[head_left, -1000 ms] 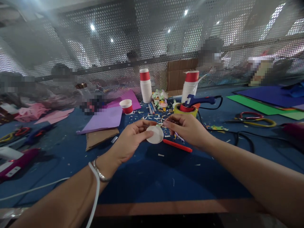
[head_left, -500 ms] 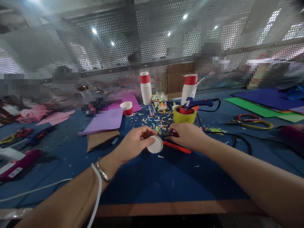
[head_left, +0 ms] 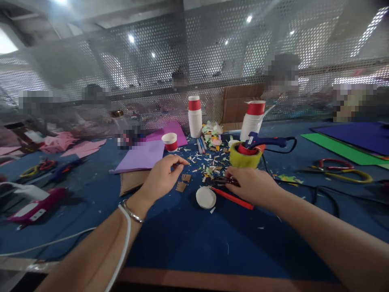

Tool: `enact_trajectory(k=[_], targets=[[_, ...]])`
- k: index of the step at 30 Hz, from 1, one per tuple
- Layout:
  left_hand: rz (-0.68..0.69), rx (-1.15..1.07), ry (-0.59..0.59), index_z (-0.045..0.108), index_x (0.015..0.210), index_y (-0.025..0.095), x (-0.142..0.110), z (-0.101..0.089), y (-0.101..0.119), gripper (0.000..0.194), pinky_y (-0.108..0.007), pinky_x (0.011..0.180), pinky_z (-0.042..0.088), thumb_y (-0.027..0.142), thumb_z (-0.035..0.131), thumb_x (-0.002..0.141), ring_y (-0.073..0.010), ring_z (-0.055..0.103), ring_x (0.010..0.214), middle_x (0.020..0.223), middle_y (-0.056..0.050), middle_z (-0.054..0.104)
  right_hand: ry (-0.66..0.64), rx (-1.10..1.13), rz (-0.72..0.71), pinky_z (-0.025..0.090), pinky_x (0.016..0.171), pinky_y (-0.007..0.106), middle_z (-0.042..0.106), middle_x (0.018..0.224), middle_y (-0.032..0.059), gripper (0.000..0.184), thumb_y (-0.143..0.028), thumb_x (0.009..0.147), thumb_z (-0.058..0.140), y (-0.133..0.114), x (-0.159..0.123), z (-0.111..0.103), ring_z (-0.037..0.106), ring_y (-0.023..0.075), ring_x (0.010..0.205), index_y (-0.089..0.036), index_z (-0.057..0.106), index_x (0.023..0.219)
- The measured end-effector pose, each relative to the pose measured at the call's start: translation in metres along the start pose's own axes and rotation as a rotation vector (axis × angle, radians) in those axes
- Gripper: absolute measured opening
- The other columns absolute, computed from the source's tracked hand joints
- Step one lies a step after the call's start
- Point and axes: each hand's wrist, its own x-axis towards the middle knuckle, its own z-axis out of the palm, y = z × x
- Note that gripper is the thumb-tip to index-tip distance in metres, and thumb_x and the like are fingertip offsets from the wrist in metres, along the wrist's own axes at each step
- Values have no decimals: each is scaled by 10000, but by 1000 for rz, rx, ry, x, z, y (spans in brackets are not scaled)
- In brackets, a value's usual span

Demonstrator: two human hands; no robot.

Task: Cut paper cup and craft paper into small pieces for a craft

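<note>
My left hand (head_left: 164, 176) is empty, thumb and index finger apart, above small brown cardboard pieces (head_left: 181, 186). A shallow white paper disc with a low rim (head_left: 206, 198), like a cut-off cup bottom, lies on the blue table in front of my hands. My right hand (head_left: 251, 182) grips dark-handled scissors (head_left: 221, 179), partly hidden by the fingers, with the blades pointing left over paper scraps. Just below them lies a red stick, perhaps a marker (head_left: 233, 198). Close beyond that hand, a blue glue gun (head_left: 267, 140) rests on a yellow tape roll (head_left: 243, 159).
Two stacks of paper cups (head_left: 195, 117) stand at the back, and a single red-and-white cup (head_left: 170, 142) is left of them. Purple sheets (head_left: 139, 155) lie left; yellow-and-red scissors (head_left: 343, 170) and a black cable (head_left: 328, 190) lie right. A perforated screen (head_left: 206, 52) rises behind.
My left hand has let go of the white disc, which now lies on the table, and has moved left away from it. The right hand keeps its scissors. The camera view has shifted slightly.
</note>
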Motion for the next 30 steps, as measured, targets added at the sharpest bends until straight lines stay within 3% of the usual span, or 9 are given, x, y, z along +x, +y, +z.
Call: enact_trajectory(k=[5,10,17,23,27,30], targets=[[-40,40,29,678,987,180,2,-6,-8,181,-321,767,490,125,538,887,-173,636,887,1024,-54,693,-38,-3,3,292,569,303,753,911,85,223,-222,857,503,4,4,-1,701,281,828,-217,640,1034],[-59,106,-119,690,952,183,-4,8,-4,149,-319,764,496,127,582,865,-172,634,842,948,-46,664,-45,-5,-11,287,588,302,747,950,97,258,-143,815,496,8,7,-1,696,272,847,-202,628,1029],[-48,193,-193,691,949,209,-7,13,1,115,-246,746,521,201,586,903,-138,656,825,920,-9,698,-64,9,-4,238,567,293,740,920,97,219,-143,832,489,12,6,2,688,270,827,-200,621,997],[-124,497,-97,658,1129,187,-5,-12,-11,307,-398,938,477,93,531,866,-269,560,1127,1183,-108,641,-68,24,-15,227,563,286,736,897,99,192,-156,862,488,11,6,1,688,259,807,-195,617,1000],[-264,696,-85,707,977,172,3,-31,-36,269,-426,834,489,67,592,757,-331,587,1047,1038,-154,684,-68,29,-13,228,558,282,736,892,88,164,-181,880,497,11,6,2,687,255,803,-202,614,992],[-356,773,-48,704,808,193,9,-51,-52,119,-371,734,481,148,596,784,-306,640,909,874,-127,707,-62,34,-9,230,556,280,735,889,85,144,-199,881,513,12,6,3,681,250,792,-204,616,981]])
